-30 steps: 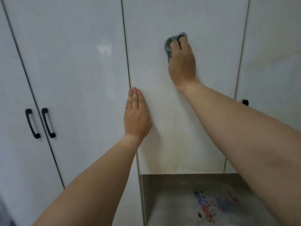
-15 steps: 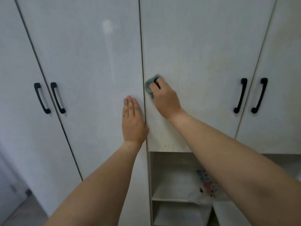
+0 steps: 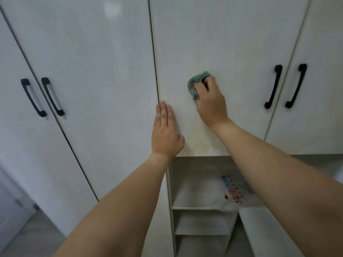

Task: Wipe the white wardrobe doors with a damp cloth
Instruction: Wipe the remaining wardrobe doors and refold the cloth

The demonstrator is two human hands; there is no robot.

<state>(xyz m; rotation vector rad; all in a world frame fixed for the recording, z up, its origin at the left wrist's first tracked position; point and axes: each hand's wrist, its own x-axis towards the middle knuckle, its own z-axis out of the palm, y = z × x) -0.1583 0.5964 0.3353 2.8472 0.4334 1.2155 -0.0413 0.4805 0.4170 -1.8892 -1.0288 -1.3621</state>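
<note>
A white wardrobe door [image 3: 213, 43] fills the middle of the view, with a black handle [image 3: 273, 86] near its right edge. My right hand [image 3: 210, 102] grips a bunched grey-green cloth [image 3: 194, 84] and presses it against this door, left of the handle. My left hand [image 3: 166, 132] lies flat with straight fingers on the door's lower left corner, beside the gap to the neighbouring white door [image 3: 92, 71]. Most of the cloth is hidden under my right fingers.
Two black handles [image 3: 42, 97] sit on the left pair of doors, and another handle [image 3: 295, 86] on the far right door. Below the wiped door are open shelves [image 3: 196, 208] holding a printed plastic bag [image 3: 233, 191]. Grey floor [image 3: 27, 238] shows at lower left.
My right hand has swept the cloth down from high on the door, across to its left edge, and now back right towards the middle. My left hand stays flat on the lower left corner.
</note>
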